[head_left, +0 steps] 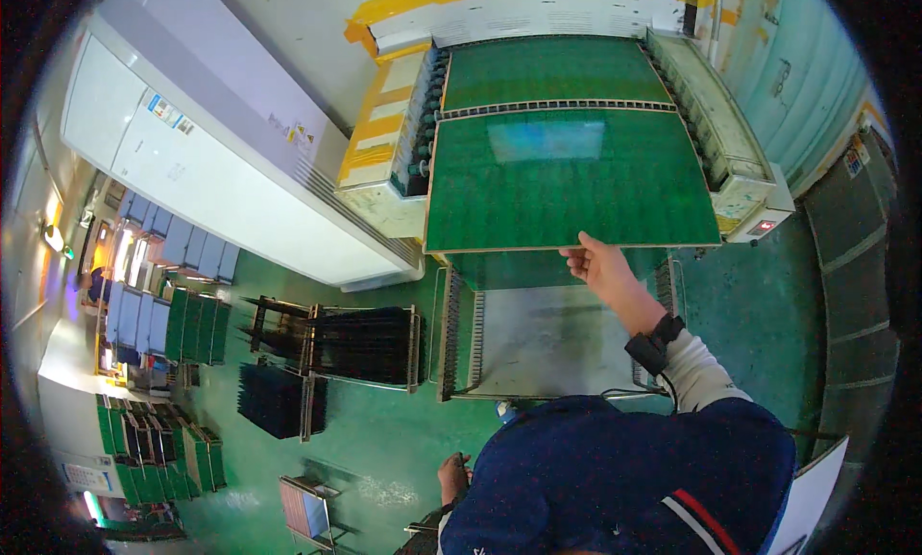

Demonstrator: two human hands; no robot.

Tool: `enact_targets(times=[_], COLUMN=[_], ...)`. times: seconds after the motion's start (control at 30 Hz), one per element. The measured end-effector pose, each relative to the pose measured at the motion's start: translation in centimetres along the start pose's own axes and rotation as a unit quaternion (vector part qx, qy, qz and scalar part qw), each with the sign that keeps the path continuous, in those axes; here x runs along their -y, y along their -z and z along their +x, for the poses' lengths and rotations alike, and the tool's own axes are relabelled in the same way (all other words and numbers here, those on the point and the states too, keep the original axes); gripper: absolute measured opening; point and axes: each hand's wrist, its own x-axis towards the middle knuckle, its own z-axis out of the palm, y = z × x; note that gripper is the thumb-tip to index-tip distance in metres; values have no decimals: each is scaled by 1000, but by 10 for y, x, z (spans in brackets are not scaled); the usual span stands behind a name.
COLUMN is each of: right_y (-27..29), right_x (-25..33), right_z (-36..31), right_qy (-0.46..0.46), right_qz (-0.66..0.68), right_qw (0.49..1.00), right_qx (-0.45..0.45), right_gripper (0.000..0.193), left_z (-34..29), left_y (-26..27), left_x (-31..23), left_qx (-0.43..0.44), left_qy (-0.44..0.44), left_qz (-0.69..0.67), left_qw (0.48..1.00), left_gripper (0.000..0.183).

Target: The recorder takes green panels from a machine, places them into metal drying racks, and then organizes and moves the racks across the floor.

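While the front panel [567, 190] lies on the roller conveyor [744, 142], its near edge jutting just past the conveyor's front end, the right hand [613, 275] has that edge pinched — thumb side over the top, fingers curled below. The left hand [452, 476] hangs low, well in front of the conveyor, fingers bent; whether it holds anything I cannot tell. By the look of it, this panel is only partly off the conveyor, so its removal seems begun but not done. Farther back on the conveyor, a rear panel [557, 70] lies untouched. Below the conveyor's front end stands a slotted rack [449, 325]; a green sheet [547, 270] shows at its far side, though how it sits is hidden, and much of its space looks unfilled, which suggests plenty is left. Both panels are thin, flat rectangles, glossy green with faint rippled bands, the front one edged in brown and mirroring a pale patch of light. Dark wheels line the conveyor's scuffed whitish flanks — the left one strapped with yellow tape — while the rack is comb-toothed, its base dull grey and smooth.
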Motion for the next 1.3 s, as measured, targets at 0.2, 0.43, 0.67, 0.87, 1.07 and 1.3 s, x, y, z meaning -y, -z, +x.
enact_targets(times=[0.2,0.43,0.67,0.87,1.07,1.3], right_y=[-3,-8,-3,-6,0,-5], right_x=[5,10,12,14,16,20], right_z=[6,11,22,26,35,41], right_qy=[3,13,1,-5,-5,-6], right_qz=[4,-3,10,7,10,6], right_qw=[1000,1000,1000,1000,1000,1000], right_qx=[-4,-15,-11,-3,4,4], right_gripper=[27,28,30,26,26,28], left_z=[-9,-19,-14,-15,-15,-25], left_y=[-3,-8,-6,-4,-5,-7], left_x=[-10,-23,-16,-12,-11,-15], left_qx=[-7,-24,-22,-25,-17,-19], left_qy=[15,75,70,85,71,15], left_qz=[34,-87,-76,-146,-133,6], left_qw=[999,993,994,985,988,1000], left_gripper=[28,32,31,30,31,30])
